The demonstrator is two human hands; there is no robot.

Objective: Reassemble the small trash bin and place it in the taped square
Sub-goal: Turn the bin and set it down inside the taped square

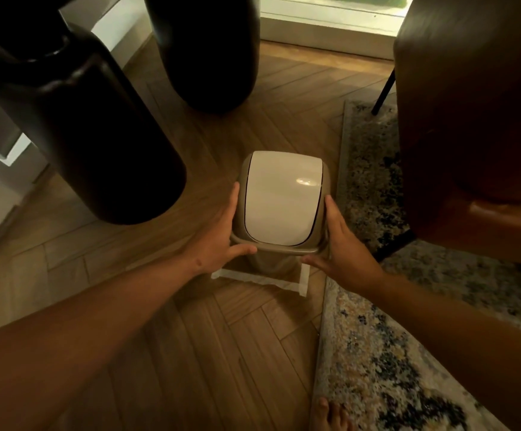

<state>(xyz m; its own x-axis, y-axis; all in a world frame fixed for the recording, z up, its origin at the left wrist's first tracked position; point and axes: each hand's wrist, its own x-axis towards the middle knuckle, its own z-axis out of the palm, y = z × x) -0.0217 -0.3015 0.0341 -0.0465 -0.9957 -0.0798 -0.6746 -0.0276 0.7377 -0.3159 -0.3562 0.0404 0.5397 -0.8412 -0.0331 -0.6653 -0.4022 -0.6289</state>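
Note:
A small beige trash bin (pixel 279 253) with a cream swing lid (pixel 279 197) stands upright on the wooden floor, inside a square of white tape (pixel 265 283) whose near edge and right corner show below it. My left hand (pixel 222 241) presses flat against the bin's left rim, thumb under the front edge. My right hand (pixel 340 244) cups the right rim, thumb at the front corner. Both hands grip the lid frame. The bin's base is mostly hidden by its top.
Two tall dark floor vases (pixel 91 129) (pixel 206 48) stand left and behind the bin. A brown leather chair (pixel 470 119) looms at the right over a patterned rug (pixel 393 353). My bare toes (pixel 330 415) show at the bottom edge.

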